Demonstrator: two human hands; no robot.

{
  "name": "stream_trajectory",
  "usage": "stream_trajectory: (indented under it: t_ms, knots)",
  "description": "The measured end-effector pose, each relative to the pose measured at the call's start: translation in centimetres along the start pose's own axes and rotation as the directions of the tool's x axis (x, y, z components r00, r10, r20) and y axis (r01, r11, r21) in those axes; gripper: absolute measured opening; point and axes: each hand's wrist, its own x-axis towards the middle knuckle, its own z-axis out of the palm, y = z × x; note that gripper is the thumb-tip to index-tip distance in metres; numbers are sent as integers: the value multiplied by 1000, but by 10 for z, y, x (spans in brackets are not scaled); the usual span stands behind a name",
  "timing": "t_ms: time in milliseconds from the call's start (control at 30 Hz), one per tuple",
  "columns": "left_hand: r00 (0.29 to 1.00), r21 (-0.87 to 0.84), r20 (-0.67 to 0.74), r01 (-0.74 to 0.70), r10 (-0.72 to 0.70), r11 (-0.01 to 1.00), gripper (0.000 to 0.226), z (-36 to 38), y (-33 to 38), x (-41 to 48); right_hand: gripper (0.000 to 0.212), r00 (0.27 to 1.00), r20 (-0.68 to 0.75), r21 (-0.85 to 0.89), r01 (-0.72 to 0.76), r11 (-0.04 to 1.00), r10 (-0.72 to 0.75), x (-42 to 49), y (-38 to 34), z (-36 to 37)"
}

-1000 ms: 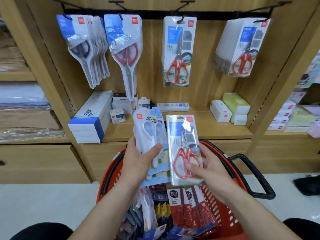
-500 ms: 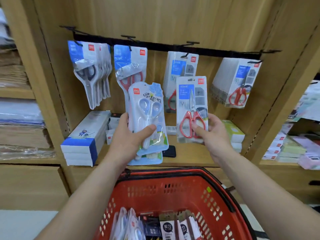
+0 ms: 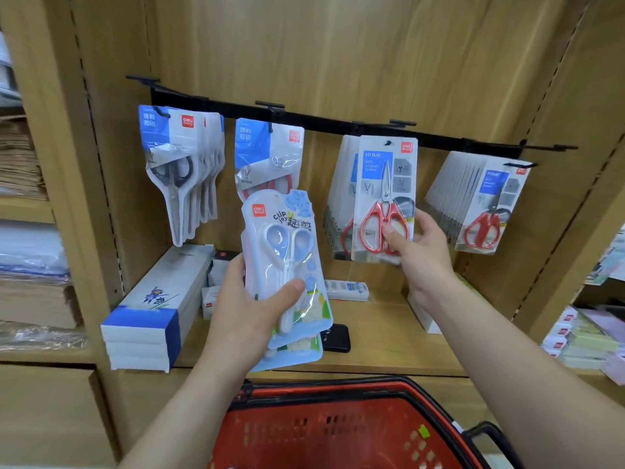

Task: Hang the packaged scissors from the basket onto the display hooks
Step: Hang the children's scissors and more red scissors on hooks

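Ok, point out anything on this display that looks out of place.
A flat black object lies on the wooden shelf below the hooks, partly behind the blue scissors pack in the left hand. It looks unlike the stock around it; nothing looks damaged.

Glossy clear plastic scissors packs [image 3: 284, 265]; matt wood-grain shelving [image 3: 372, 55]; perforated red plastic basket [image 3: 338, 431].

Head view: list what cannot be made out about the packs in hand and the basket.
- Red-handled pack in the right hand: whether its hole is on a hook; too small to tell.
- Left hand: number of packs behind the blue pack, which hides them.
- Basket: contents cut off by the bottom edge.
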Motion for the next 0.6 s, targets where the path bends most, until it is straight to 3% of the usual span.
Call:
stream_trajectory:
  t_ms: [267,433,533,600]
  knots:
    - [1000,-27,-4,31,-31,999,42,6,2,-2,70,994,-48,-62,97,993,-100,11,14,11]
    - [999,-50,-1,47,-47,998,41,6,1,-2,64,998,-4,-227,54,972,-57,24,15,24]
    - [999,-49,8,54,-54,997,52,6,-1,-2,60,997,-60,-451,8,892,-40,4,15,24]
    - [998,-62,10,66,-65,996,50,6,-4,-2,40,1000,11,-389,-18,921,25,-27,17,25]
